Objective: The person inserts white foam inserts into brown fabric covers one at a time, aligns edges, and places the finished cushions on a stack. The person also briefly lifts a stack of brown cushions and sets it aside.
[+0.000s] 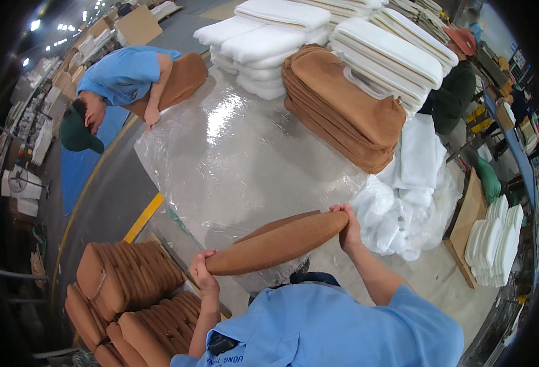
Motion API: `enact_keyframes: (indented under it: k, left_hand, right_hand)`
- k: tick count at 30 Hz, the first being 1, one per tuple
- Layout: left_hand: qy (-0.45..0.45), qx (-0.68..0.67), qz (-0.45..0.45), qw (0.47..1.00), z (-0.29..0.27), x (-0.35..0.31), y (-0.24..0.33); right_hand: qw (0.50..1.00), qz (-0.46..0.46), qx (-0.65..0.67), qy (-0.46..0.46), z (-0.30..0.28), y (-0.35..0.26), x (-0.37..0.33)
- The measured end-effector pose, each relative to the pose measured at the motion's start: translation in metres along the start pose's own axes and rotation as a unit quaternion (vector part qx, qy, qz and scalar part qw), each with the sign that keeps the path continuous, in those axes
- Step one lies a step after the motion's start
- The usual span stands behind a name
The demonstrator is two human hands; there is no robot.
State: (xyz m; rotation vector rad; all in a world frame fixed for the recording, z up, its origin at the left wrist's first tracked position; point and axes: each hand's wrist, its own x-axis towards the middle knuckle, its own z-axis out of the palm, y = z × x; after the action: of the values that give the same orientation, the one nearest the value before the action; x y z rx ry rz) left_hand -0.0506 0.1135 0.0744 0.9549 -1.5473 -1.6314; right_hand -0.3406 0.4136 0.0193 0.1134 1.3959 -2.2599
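Observation:
A brown fabric-covered cushion [275, 246] is stretched between my hands, seen mostly edge-on, in front of my body. My left hand [204, 273] grips its left end, fingers wrapped round the tip. At the opposite, slightly higher end, my right hand [349, 230] is closed on the cushion's edge. Beneath and beyond it, clear plastic sheeting [245, 177] lies spread out. To my lower left, brown cushions [131, 275] are packed in stacked rows. A tall pile of brown folded pads [343, 104] sits at the far right of the sheeting.
White pads [269, 46] are piled at the back, with more white folded stacks [385, 58] beside them. A co-worker [122, 76] in a blue shirt bends over the far-left edge of the plastic. Crumpled white material in plastic [398, 214] lies to my right, near a cardboard sheet [467, 229].

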Motion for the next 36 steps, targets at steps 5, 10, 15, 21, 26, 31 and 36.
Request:
enact_keyframes:
  k: [5,10,15,21,26,31,36]
  left_hand:
    - [-0.028,-0.014,-0.07,0.997,-0.023,-0.028,-0.002]
    - [-0.111,0.068,-0.083,0.988,-0.034,-0.031,0.001]
    - [-0.247,0.214,-0.151,0.933,-0.041,-0.009,0.017]
    - [-0.362,0.458,-0.033,0.811,0.033,0.067,0.006]
    - [-0.457,0.514,0.014,0.726,0.099,0.097,-0.049]
    - [-0.543,0.487,-0.139,0.67,0.092,0.111,-0.045]
    - [-0.473,0.515,-0.173,0.693,0.047,0.116,-0.04]
  right_hand:
    - [0.982,0.121,-0.127,-0.075,-0.009,-0.03,0.004]
    - [0.884,0.13,-0.422,-0.153,0.001,-0.038,0.059]
    - [0.601,-0.007,-0.72,-0.347,0.072,0.001,0.079]
    - [0.483,-0.052,-0.788,-0.377,0.093,0.024,0.068]
    - [0.534,-0.02,-0.77,-0.348,0.107,0.014,0.052]
    - [0.524,0.128,-0.777,-0.324,0.105,0.002,0.07]
    - [0.519,0.303,-0.742,-0.298,0.116,0.006,0.089]
